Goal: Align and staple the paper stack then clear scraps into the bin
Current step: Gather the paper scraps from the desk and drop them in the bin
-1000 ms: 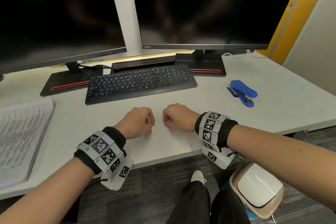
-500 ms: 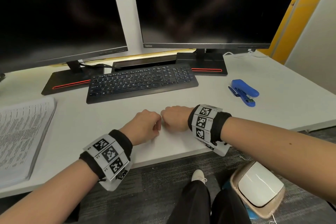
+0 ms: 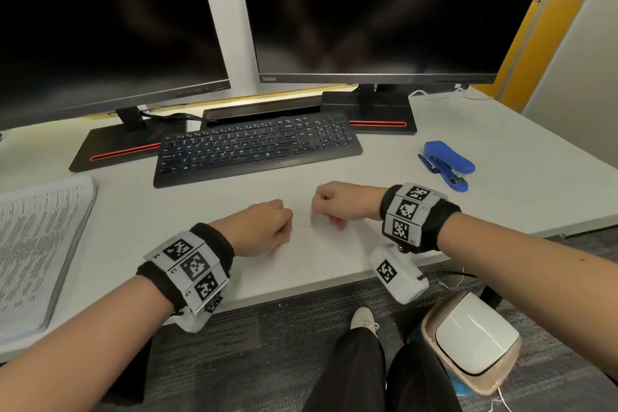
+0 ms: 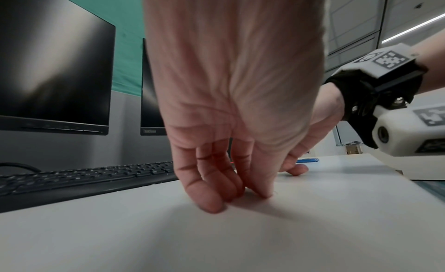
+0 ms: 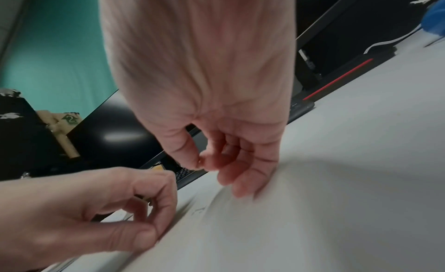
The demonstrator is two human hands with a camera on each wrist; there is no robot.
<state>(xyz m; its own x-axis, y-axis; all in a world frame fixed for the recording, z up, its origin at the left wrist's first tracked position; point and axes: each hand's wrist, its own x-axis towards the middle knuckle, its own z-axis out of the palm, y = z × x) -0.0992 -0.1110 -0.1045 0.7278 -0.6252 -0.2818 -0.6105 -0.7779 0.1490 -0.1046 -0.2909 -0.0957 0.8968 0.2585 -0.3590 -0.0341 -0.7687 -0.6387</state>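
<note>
A tiny bent staple point(image 3: 306, 227) lies on the white desk point(image 3: 501, 184) between my two hands; it also shows as a thin dark mark, the staple point(image 5: 198, 211). My left hand point(image 3: 264, 227) rests just left of it, fingers curled and bunched on the desktop point(image 4: 240, 194). My right hand point(image 3: 329, 202) hovers just right of it, thumb and forefinger tips pinched together point(image 5: 202, 163). Whether either pinch holds anything is too small and blurred to tell. The paper stack point(image 3: 36, 244) lies at the far left. The blue stapler point(image 3: 446, 165) sits to the right.
A black keyboard point(image 3: 257, 147) lies just behind the hands, with two dark monitors point(image 3: 368, 10) behind it. A bin with a white lid point(image 3: 471, 341) stands on the floor under the desk's front right edge, beside my legs.
Half a second ago the two hands touched knuckle to knuckle. They have drawn apart, the right hand going right, and the staple shows on the desk in the gap.
</note>
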